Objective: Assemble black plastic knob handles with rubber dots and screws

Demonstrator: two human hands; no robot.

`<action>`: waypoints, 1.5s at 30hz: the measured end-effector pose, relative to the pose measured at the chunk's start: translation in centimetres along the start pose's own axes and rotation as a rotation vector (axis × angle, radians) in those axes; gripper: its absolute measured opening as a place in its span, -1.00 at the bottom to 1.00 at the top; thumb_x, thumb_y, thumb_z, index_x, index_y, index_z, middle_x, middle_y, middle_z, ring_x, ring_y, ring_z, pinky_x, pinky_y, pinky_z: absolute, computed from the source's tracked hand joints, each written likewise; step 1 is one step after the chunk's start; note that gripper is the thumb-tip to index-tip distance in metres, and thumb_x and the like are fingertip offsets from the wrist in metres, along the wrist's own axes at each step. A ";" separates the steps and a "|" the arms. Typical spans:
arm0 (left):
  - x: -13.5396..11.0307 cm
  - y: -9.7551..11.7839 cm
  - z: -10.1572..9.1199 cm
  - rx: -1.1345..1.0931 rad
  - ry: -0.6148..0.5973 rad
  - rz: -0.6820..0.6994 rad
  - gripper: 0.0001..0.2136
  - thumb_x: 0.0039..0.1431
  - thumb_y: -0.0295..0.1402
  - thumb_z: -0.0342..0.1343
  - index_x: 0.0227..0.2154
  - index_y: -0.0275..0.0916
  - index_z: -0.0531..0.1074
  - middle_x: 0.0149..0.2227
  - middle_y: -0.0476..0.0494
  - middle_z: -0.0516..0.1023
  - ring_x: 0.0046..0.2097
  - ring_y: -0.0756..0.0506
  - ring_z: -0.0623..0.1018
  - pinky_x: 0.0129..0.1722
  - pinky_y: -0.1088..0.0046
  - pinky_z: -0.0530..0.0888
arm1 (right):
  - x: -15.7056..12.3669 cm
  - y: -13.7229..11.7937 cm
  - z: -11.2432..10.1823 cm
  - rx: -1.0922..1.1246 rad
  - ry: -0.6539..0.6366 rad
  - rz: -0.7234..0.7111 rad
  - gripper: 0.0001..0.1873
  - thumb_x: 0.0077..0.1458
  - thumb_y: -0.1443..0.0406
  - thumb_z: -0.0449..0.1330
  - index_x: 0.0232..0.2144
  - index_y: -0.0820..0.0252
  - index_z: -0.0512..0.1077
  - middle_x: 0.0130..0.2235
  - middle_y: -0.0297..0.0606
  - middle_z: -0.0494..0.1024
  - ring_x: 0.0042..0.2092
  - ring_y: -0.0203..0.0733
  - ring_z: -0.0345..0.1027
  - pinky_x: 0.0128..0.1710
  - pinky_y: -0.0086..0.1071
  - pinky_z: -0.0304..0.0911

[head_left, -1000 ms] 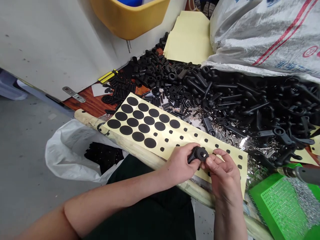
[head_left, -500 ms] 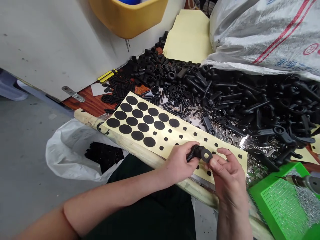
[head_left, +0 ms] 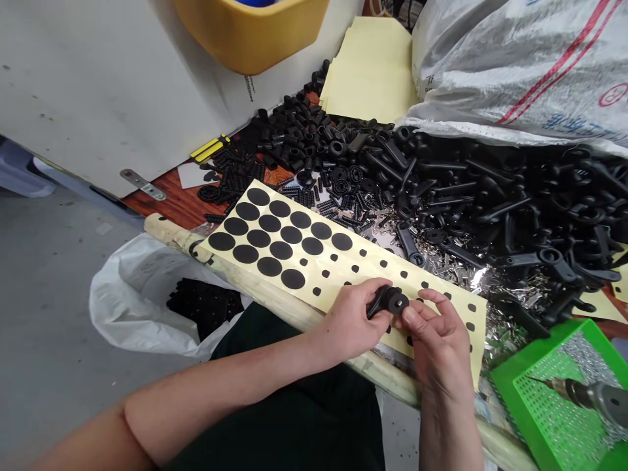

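Between left hand (head_left: 350, 320) and right hand (head_left: 439, 347), black knob (head_left: 392, 301) half hidden

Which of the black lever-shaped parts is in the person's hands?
The part pinched between left hand and right hand, its round eye showing a pale centre; all the others lie in the heap.

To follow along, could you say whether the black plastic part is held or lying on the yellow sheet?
Held: the left hand and right hand grip the black plastic part above the yellow sheet.
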State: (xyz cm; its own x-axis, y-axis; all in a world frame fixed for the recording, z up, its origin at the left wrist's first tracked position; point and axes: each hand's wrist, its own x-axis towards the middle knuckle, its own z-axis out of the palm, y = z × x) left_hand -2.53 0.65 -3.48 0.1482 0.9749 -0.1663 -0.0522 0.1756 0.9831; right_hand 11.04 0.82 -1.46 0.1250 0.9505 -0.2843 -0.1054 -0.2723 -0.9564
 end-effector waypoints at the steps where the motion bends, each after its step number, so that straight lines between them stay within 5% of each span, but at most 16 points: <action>1: 0.0 0.0 0.0 -0.001 0.000 -0.002 -0.63 0.00 -0.55 0.07 -0.06 -0.33 0.40 -0.38 -0.07 0.55 -0.34 -0.03 0.54 -0.33 0.51 0.47 | 0.0 0.0 0.0 0.002 0.000 0.007 -0.44 -0.33 0.21 0.46 -0.28 0.13 0.28 -0.60 -0.42 0.45 -0.54 -0.29 0.30 -0.44 -0.40 0.15; 45: 0.0 -0.1 0.0 0.036 -0.034 0.013 -0.63 0.02 -0.51 0.06 -0.05 -0.36 0.40 -0.39 -0.08 0.53 -0.41 0.01 0.48 -0.39 0.54 0.43 | 0.1 0.4 -0.3 0.039 0.001 -0.011 -0.50 -0.32 0.27 0.45 -0.33 0.18 0.29 -0.63 -0.45 0.44 -0.54 -0.35 0.30 -0.43 -0.45 0.17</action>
State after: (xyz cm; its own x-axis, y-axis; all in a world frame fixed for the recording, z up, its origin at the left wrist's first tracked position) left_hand -2.55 0.61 -3.59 0.1809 0.9717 -0.1518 -0.0189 0.1578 0.9873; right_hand 11.31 0.78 -1.89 0.1272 0.9534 -0.2735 -0.1425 -0.2553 -0.9563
